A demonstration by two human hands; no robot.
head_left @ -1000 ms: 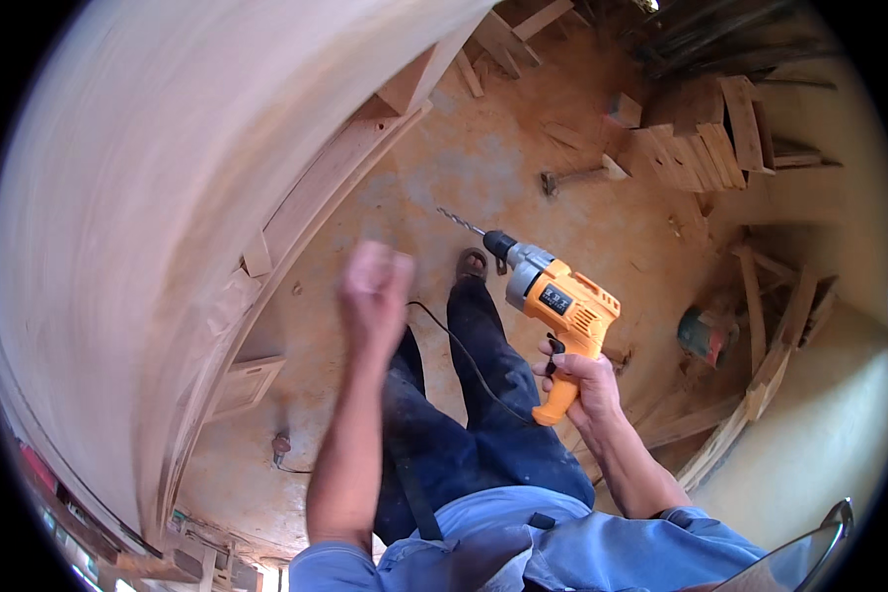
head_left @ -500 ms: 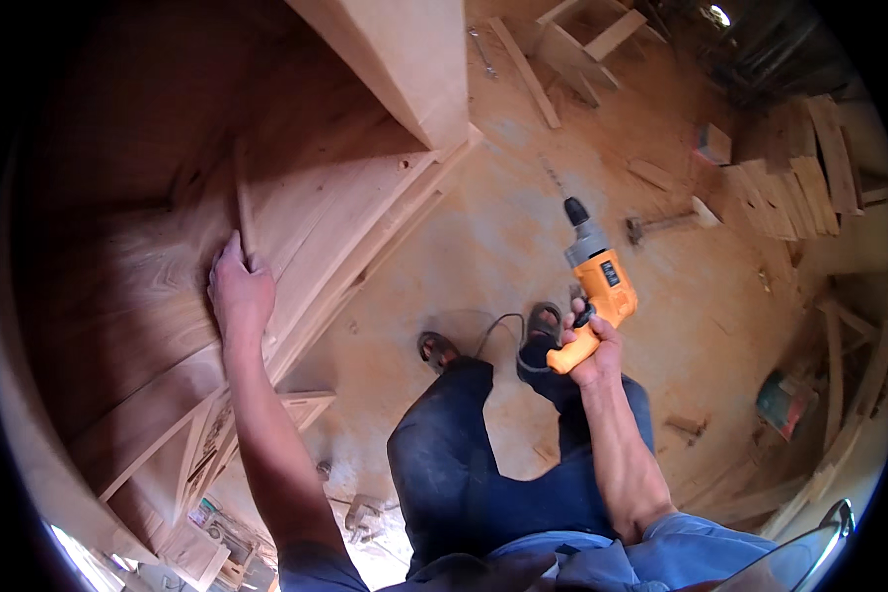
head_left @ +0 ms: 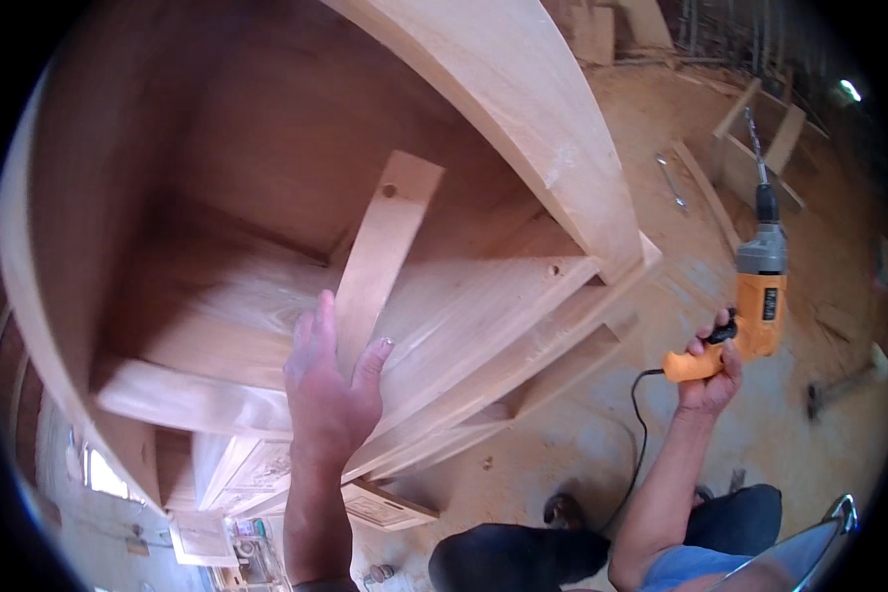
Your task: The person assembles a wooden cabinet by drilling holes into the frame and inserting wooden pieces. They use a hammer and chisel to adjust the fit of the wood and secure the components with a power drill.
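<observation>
The left hand grips a board inside the cabinet — one hole already near its far end, any remaining unclear; the right hand holds the drill well apart.

We see an orange, grey and black drill in our right hand, a tan board in our left hand.

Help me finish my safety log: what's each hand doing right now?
Left hand: closed, holding a wooden strip between thumb and fingers.
Right hand: closed, holding an orange drill by its handle.
</observation>
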